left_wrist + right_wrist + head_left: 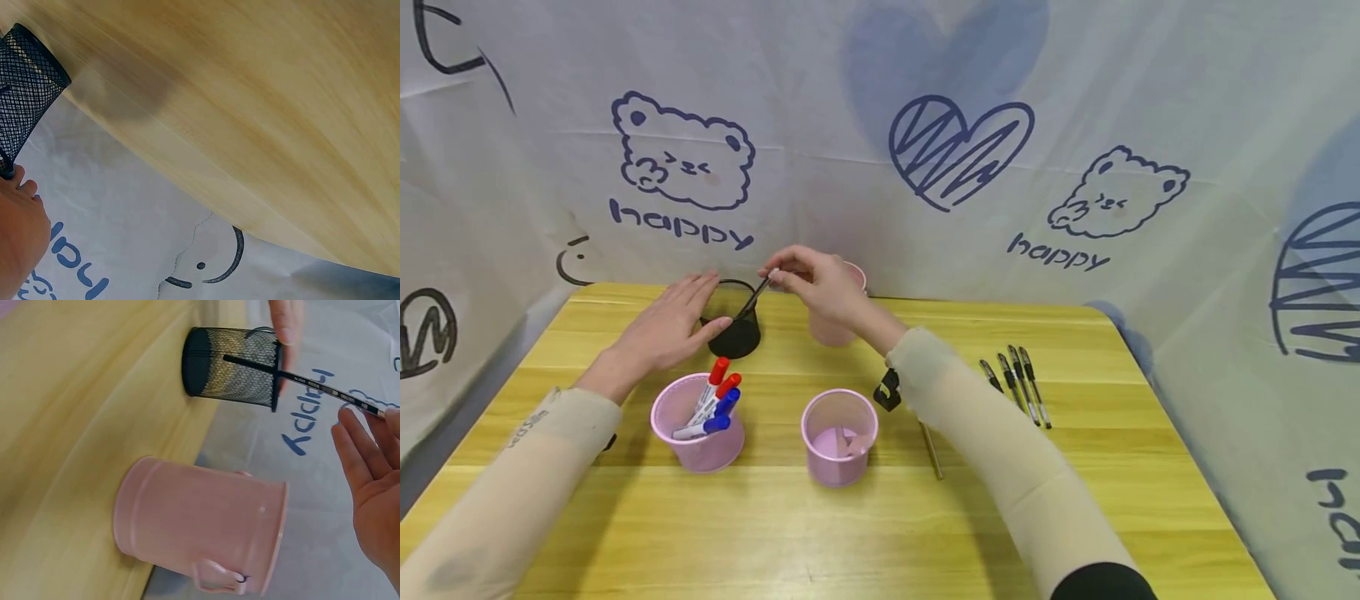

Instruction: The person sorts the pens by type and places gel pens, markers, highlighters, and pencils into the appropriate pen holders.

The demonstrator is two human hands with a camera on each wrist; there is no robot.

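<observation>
In the head view, my right hand (823, 283) pinches the upper end of a slim black pencil (754, 298). Its lower part is inside a black mesh pen cup (735, 337), seen through the mesh in the right wrist view (250, 364). With fingers fairly straight, my left hand (673, 321) touches the cup's left side and rim, the thumb at the front. The left wrist view shows its fingertips against the rim of the mesh cup (28, 81). A pink cup with small handles (200, 515) stands just below the right hand, partly hidden by it in the head view.
Nearer, one pink cup (707, 454) holds red and blue markers (718, 408); another (838, 471) holds small pinkish pieces (850, 443). Several black pens (1028, 387) lie on the right, partly behind the right sleeve. A gold-coloured stick (931, 450) lies beside that forearm. A printed cloth (835, 183) hangs behind.
</observation>
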